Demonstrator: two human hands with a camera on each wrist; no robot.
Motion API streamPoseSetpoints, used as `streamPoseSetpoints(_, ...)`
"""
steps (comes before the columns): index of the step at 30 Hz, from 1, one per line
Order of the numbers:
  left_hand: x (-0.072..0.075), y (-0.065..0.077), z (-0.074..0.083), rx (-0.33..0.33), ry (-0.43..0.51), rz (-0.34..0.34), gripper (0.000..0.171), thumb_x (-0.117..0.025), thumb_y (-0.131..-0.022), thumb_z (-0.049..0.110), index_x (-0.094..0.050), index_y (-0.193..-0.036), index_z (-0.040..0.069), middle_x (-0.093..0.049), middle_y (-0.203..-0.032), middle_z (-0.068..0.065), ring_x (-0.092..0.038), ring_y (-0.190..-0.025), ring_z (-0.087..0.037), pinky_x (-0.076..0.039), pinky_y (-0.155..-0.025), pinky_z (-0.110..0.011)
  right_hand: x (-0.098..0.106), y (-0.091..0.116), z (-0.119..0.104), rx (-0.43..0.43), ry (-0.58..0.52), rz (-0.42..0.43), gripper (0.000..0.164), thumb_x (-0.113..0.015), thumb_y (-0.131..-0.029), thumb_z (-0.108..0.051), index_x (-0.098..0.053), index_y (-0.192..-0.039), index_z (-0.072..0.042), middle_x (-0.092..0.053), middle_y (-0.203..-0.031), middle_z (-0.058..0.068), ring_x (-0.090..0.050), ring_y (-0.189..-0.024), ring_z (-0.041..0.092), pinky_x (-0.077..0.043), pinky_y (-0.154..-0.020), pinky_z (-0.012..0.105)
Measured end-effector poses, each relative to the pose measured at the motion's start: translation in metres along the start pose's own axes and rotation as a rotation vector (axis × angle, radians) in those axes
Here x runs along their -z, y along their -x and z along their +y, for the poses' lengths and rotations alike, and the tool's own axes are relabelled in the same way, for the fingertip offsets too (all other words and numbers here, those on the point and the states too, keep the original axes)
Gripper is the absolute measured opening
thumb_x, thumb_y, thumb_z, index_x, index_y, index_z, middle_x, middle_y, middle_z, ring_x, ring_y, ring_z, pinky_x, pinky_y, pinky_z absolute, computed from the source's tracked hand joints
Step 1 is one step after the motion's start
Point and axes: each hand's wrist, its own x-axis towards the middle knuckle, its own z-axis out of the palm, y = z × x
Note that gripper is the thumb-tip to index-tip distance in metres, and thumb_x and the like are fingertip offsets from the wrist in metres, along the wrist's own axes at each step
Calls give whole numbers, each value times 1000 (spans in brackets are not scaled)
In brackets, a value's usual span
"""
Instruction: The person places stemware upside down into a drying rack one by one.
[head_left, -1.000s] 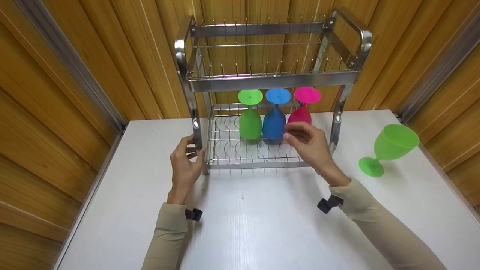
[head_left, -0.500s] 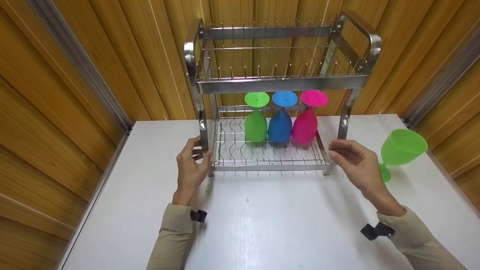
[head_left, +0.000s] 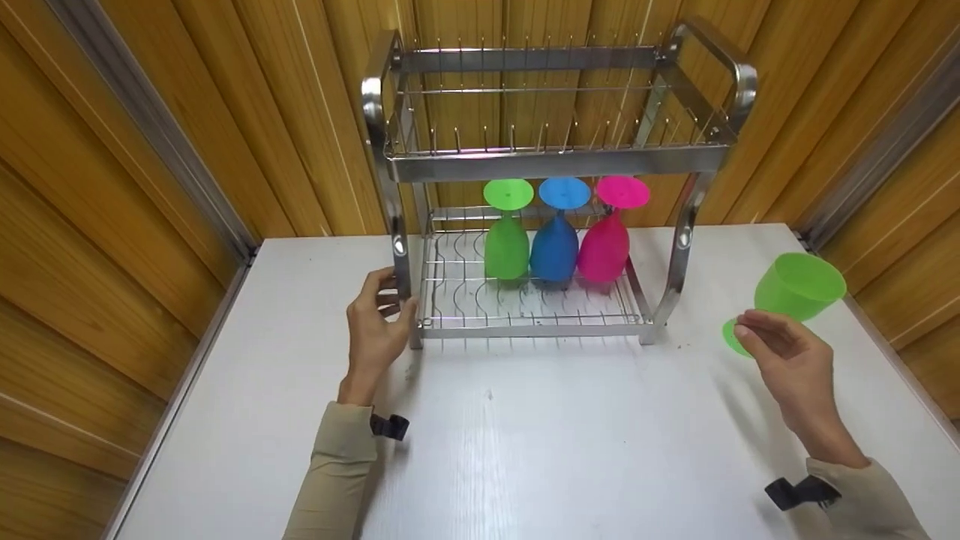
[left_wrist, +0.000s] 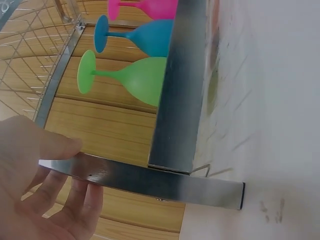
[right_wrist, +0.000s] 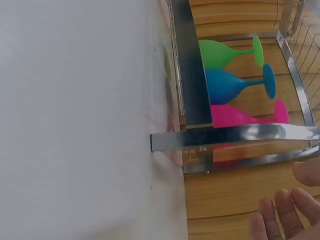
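Observation:
My left hand [head_left: 375, 319] grips the left front post [left_wrist: 125, 172] of a two-tier metal dish rack [head_left: 532, 331], thumb on one side and fingers on the other. Upside down on its lower shelf stand a green goblet [head_left: 507, 247], a blue goblet [head_left: 553, 255] and a pink goblet [head_left: 604, 251] in a row. To the right of the rack, a second green goblet [head_left: 799, 283] stands upright on the table. My right hand [head_left: 799, 371], fingers loosely bent and holding nothing, is in front of that goblet and overlaps its stem in the head view.
The rack's upper tier [head_left: 559, 163] carries upright wire prongs and hangs over the goblets. Wood-patterned panels [head_left: 150, 150] enclose the white table [head_left: 555, 450] at the back and both sides.
My right hand has moved from in front of the blue and pink goblets, past the right post, to the upright green goblet. My left hand keeps its grip on the rack.

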Motion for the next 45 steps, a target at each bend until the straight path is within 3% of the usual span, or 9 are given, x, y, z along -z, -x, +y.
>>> streamPoseSetpoints(4,4,-2,1,49,40,-10,47,-79,-91,-3,-65,-134,5,-75,-115,-15,-76,-98,-32,-66,-90,-45,15,-4,14,-92,74,116,33,-79,-94,-1,-71,-126,1,-76,-108,-12,-70,-102,-1,-55,-86,5)
streamPoseSetpoints(8,4,-2,1,78,60,-30,47,-79,-91,-1,-65,-136,6,-74,-117,-15,-76,-100,-32,-66,-93,-45,29,-10,25,-198,43,244,27,-81,-92,-1,-72,-117,-4,-73,-99,-12,-69,-96,-1,-56,-79,5)
streamPoseSetpoints(11,4,-2,0,90,63,-33,48,-79,-91,0,-65,-137,6,-74,-118,-15,-75,-102,-31,-66,-93,-44,39,-15,33,-261,22,280,25,-82,-92,-3,-70,-114,-8,-69,-98,-11,-68,-93,-1,-57,-76,6)
streamPoseSetpoints(15,4,-1,0,91,62,-34,47,-79,-92,0,-66,-136,6,-74,-119,-15,-75,-102,-32,-65,-94,-44,50,-19,45,-324,23,248,30,-84,-92,-10,-65,-116,-13,-66,-102,-12,-67,-92,-5,-58,-76,7)
streamPoseSetpoints(21,3,-1,0,96,48,-39,47,-78,-92,1,-66,-137,7,-74,-119,-14,-75,-102,-31,-65,-94,-44,55,-26,56,-348,42,150,41,-86,-92,-18,-59,-122,-17,-64,-107,-14,-65,-95,-7,-57,-77,7)
streamPoseSetpoints(29,3,0,1,113,35,-34,44,-78,-94,3,-67,-136,9,-74,-118,-13,-75,-103,-30,-65,-95,-42,49,-40,63,-358,25,144,42,-88,-90,-15,-58,-119,-21,-66,-107,-15,-64,-97,-6,-55,-80,6)
streamPoseSetpoints(32,3,0,1,115,37,-34,44,-78,-94,2,-67,-135,9,-74,-118,-13,-75,-103,-31,-65,-95,-43,48,-46,65,-367,50,133,40,-88,-90,-17,-59,-117,-23,-65,-105,-16,-62,-97,-5,-54,-80,4)
streamPoseSetpoints(39,3,0,-1,112,45,-38,45,-78,-93,2,-67,-135,8,-74,-118,-14,-75,-102,-31,-65,-95,-43,46,-55,68,-383,271,90,23,-77,-100,-26,-61,-116,-30,-60,-106,-22,-54,-102,-4,-48,-83,3)
streamPoseSetpoints(45,4,-2,-1,101,64,-41,44,-78,-92,1,-67,-134,6,-75,-117,-15,-76,-100,-31,-66,-93,-42,44,-59,68,-407,195,88,19,-77,-100,-23,-65,-115,-26,-63,-101,-23,-56,-100,-3,-48,-82,4)
